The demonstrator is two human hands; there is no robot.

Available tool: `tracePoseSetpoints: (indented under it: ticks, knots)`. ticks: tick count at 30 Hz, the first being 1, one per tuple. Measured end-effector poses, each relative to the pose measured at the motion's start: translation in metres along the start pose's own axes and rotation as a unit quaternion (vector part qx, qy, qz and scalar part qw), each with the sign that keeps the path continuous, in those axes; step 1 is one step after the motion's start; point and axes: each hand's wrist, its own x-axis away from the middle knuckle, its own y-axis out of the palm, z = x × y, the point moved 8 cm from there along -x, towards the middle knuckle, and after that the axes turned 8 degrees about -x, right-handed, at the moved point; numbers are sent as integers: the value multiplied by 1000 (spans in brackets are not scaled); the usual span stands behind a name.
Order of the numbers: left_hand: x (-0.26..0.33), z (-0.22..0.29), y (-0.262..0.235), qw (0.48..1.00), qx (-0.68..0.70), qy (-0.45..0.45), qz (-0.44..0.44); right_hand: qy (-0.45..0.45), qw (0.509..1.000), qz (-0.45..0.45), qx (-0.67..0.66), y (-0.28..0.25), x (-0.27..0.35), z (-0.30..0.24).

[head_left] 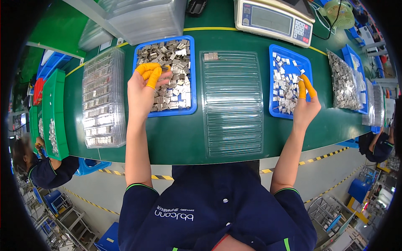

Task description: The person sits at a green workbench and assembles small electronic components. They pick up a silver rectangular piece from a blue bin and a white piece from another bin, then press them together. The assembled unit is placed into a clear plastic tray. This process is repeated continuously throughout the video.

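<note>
Yellow finger cots cover several fingertips of both hands. My left hand (144, 83) is over the left blue tray (193, 83), which is heaped with small silvery metal shells (180, 69). Its thumb and fingers are pinched on a small metal shell (164, 68). Above the right blue tray (274, 109), my right hand (306, 100) has thumb and forefinger closed on a small white-and-metal connector piece (300, 78). Loose pieces like it (287, 90) fill that tray. Between the trays lies a clear ribbed plastic tray (232, 108), with a few metal pieces (211, 56) in its top slot.
A stack of filled clear trays (104, 100) stands at the left, beside green bins (60, 121). A digital scale (272, 21) and stacked clear trays (144, 19) are at the back. A bag of metal parts (345, 79) lies right. Co-workers (50, 171) sit at both sides.
</note>
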Motion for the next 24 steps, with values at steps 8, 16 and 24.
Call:
tracePoseSetpoints:
  ticks: [8,16,24]
  knots:
    - [36,11,34,992,75,-70,-78,162,936,-164,-267,38,56,-41]
    - [84,6,99,952,223,-143,-151,247,854,-262,-376,81,100,-62]
    - [85,2,93,969,208,-78,-108,330,806,-260,-418,84,110,-54]
